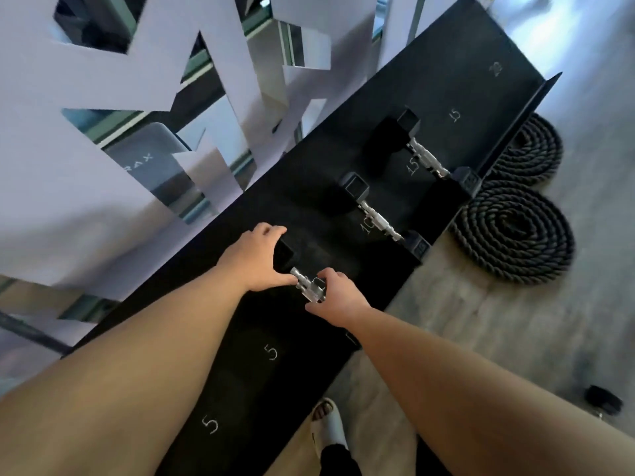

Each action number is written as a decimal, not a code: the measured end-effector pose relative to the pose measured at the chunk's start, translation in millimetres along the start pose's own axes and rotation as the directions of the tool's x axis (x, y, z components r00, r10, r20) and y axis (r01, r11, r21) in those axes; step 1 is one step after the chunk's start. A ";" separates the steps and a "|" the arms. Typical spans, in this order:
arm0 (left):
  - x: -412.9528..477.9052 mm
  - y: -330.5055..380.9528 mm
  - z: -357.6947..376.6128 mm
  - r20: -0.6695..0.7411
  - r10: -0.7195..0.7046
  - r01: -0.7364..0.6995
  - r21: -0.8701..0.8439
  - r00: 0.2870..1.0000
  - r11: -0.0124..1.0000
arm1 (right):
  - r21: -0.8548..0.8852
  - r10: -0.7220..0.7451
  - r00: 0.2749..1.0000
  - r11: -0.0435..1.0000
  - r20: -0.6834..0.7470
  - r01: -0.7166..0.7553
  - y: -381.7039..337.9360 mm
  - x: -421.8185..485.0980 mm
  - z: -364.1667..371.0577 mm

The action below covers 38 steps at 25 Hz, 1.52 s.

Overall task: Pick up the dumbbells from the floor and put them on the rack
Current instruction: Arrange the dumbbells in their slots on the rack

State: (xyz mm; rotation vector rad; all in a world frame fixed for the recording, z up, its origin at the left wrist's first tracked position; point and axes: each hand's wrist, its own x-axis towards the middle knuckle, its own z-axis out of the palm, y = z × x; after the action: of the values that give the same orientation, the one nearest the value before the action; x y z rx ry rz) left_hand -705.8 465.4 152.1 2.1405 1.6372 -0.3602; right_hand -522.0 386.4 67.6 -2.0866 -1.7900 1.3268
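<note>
A black rack shelf [457,73] runs diagonally across the view, with white weight numbers painted on it. Two black hex dumbbells lie on it: one [376,216] by the "10" mark, another [426,156] by a "15" mark. A third dumbbell [307,286] with a chrome handle rests on the shelf nearer to me. My left hand [256,261] wraps its far black head. My right hand [338,297] covers the near end of the handle and hides the near head. Another dumbbell head [603,400] lies on the floor at the right edge.
Two coiled black battle ropes [515,231] lie on the grey floor right of the rack. A white wall panel with angular cut-outs [103,80] stands behind the rack. My foot in a white slipper [328,427] is by the rack's front edge.
</note>
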 end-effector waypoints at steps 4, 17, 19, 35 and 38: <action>15.2 -1.6 25.6 -0.017 -0.042 0.042 0.005 0.999 0.999 | -0.102 -0.009 1.000 0.995 -0.008 0.008 8.1 11.8 20.2; 23.6 -12.2 41.7 -0.107 -0.020 0.020 0.003 0.994 1.000 | -0.102 0.042 0.999 0.994 0.001 -0.042 -0.8 19.6 21.5; 24.6 -13.3 43.6 -0.115 -0.013 0.013 -0.006 0.993 1.000 | -0.116 0.037 0.999 0.993 -0.007 -0.038 1.8 20.8 23.8; 4.3 -0.6 -4.4 -0.118 0.052 -0.052 0.001 0.992 0.999 | -0.005 0.056 0.998 0.998 -0.001 -0.056 -26.7 -3.8 -4.1; 4.5 9.6 -40.9 -0.149 0.087 -0.080 0.049 0.985 0.996 | 0.025 0.023 0.999 0.999 -0.026 -0.023 -38.3 -9.2 -30.7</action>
State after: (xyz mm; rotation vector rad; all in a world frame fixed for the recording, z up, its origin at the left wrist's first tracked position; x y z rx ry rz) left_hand -697.3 486.6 187.7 2.3104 1.6266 -0.2135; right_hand -530.8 404.3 113.4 -2.1083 -1.7360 1.3135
